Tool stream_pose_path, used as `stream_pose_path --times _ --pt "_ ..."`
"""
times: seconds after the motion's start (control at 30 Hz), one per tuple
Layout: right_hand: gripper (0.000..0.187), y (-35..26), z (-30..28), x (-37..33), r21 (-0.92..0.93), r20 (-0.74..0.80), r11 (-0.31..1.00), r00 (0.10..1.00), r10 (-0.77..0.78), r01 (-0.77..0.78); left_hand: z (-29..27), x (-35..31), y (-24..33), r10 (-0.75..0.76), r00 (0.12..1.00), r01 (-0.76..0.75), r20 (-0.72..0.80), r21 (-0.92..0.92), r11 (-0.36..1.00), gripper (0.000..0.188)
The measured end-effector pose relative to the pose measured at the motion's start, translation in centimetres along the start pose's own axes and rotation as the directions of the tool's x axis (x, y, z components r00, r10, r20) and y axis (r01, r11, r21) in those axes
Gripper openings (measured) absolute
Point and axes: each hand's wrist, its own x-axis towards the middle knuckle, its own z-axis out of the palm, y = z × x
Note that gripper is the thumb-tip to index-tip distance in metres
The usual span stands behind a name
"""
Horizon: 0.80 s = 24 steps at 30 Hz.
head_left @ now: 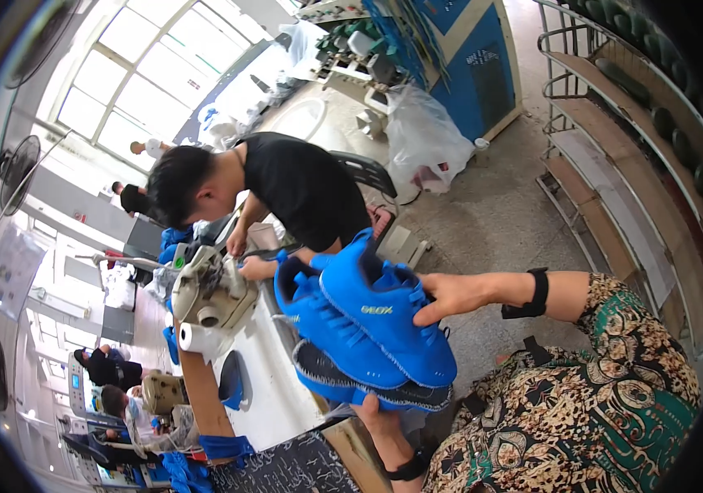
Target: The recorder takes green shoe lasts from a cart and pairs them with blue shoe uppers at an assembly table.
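Observation:
Between my hands is a bunch of blue shoe uppers with laces and pale stitching along their lower edges. My right hand grips the heel end of the front upper, thumb on the outer side. From below, my left hand holds the lower upper, whose dark underside shows; most of its fingers are hidden behind it. The bunch hangs in front of a white sewing-table top. On that table lies a loose blue piece.
Just beyond, a seated co-worker in black bends over a sewing machine. Shelf racks stand at the right. A clear plastic bag sits on the floor by a blue cabinet. Blue pieces lie at the table's near end.

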Motion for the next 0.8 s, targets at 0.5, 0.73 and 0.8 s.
stream_pose_path --times 0.5,0.73,0.8 --pt "0.088 -2.5 -16.3 -7.4 -0.14 -0.498 0.989 0.859 -0.118 0.054 15.1 16.8 -8.7 -0.261 0.863 0.197 0.433 0.188 0.962 0.061" --pt "0.098 -5.3 -25.2 -3.7 -0.229 -0.606 0.973 0.78 -0.158 0.02 20.8 27.4 -10.4 -0.252 0.821 0.163 0.513 0.212 0.964 0.069" --pt "0.098 -6.9 -28.8 -2.3 -0.231 -0.59 0.973 0.794 -0.146 0.007 23.2 31.1 -10.8 -0.231 0.811 0.155 0.538 0.183 0.971 0.069"
